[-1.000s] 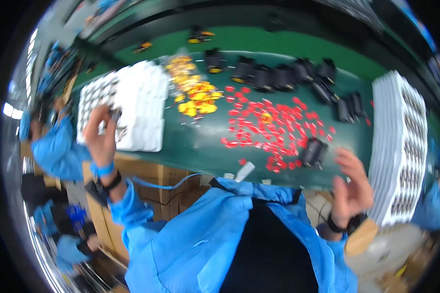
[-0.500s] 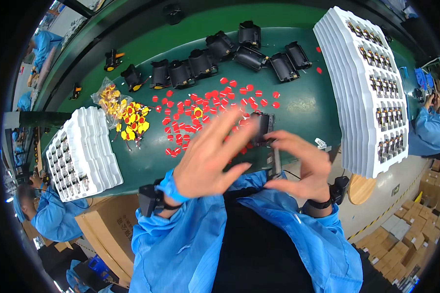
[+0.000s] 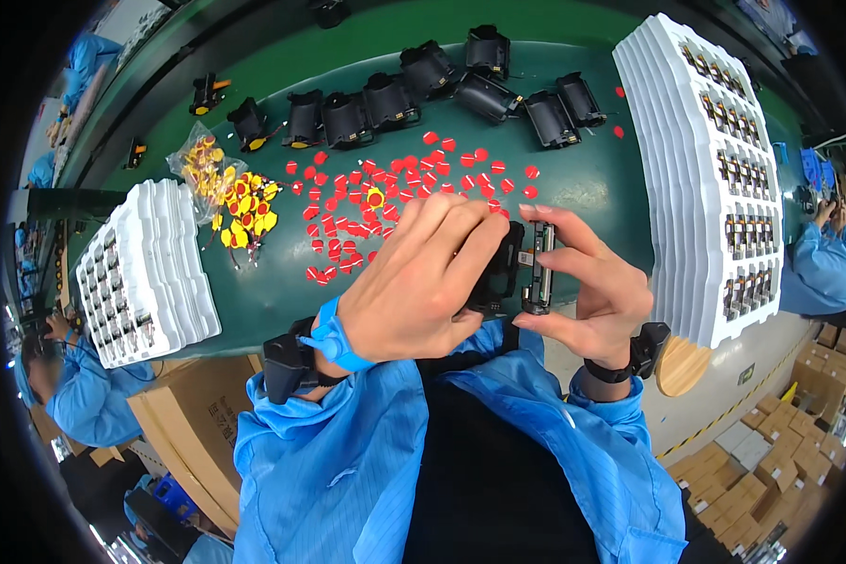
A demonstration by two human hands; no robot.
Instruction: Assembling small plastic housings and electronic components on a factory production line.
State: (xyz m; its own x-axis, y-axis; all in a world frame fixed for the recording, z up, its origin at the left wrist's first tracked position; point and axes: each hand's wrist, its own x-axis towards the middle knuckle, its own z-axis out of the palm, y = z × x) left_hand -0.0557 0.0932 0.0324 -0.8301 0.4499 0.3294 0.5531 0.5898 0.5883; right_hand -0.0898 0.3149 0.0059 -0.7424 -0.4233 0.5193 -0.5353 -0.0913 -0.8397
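My right hand (image 3: 592, 291) grips a slim black part with metal strips (image 3: 540, 268) upright, thumb at its lower end and fingers along its far end and side. Close to its left, my left hand (image 3: 423, 282) has its fingers bent around a black plastic housing (image 3: 500, 273). Part of that housing is hidden behind the fingers. The housing and the slim part stand side by side; whether they touch I cannot tell. Beyond my hands, many small round red pieces (image 3: 430, 138) with white stripes lie scattered on the green table (image 3: 592, 188).
Several black housings (image 3: 348, 120) curve along the table's far side. Yellow parts (image 3: 254, 202) lie left, by a plastic bag (image 3: 200, 169). Stacked white trays of parts stand left (image 3: 174, 273) and right (image 3: 672, 188). A cardboard box (image 3: 183, 423) sits below the table edge.
My left hand has gone from spread fingers to a grip on the black housing. In my right hand the slim part has come up, away from me. The view has shifted slightly.
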